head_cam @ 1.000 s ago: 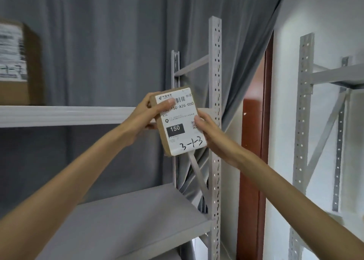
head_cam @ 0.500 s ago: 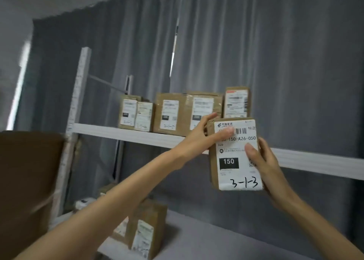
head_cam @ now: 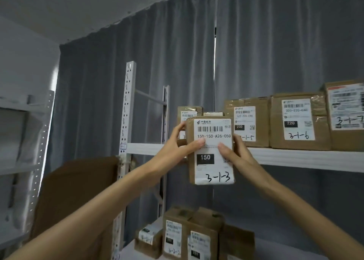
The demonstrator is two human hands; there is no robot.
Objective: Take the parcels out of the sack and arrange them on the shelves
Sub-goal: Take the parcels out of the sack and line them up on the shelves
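I hold a small brown parcel (head_cam: 211,167) upright in front of the upper shelf (head_cam: 295,158); its white label reads 150 and the handwritten 3-1-3. My left hand (head_cam: 177,143) grips its left edge with the thumb on the label. My right hand (head_cam: 234,153) grips its right edge, thumb also on the label. Behind it on the upper shelf stand parcels marked 3-1-5 (head_cam: 246,122), 3-1-6 (head_cam: 297,122) and 3-1-7 (head_cam: 346,114). Another small parcel (head_cam: 188,113) is partly hidden behind the one I hold. The sack is not in view.
Several brown parcels (head_cam: 189,234) stand on the lower shelf. A white perforated upright (head_cam: 126,141) marks the rack's left end, with a large brown cardboard box (head_cam: 74,196) beside it. Another rack (head_cam: 29,161) stands at the far left. Grey curtains hang behind.
The view has swung left along the rack from its right end to the loaded upper shelf. Both hands kept hold of the 3-1-3 parcel, now in front of the shelf's left part.
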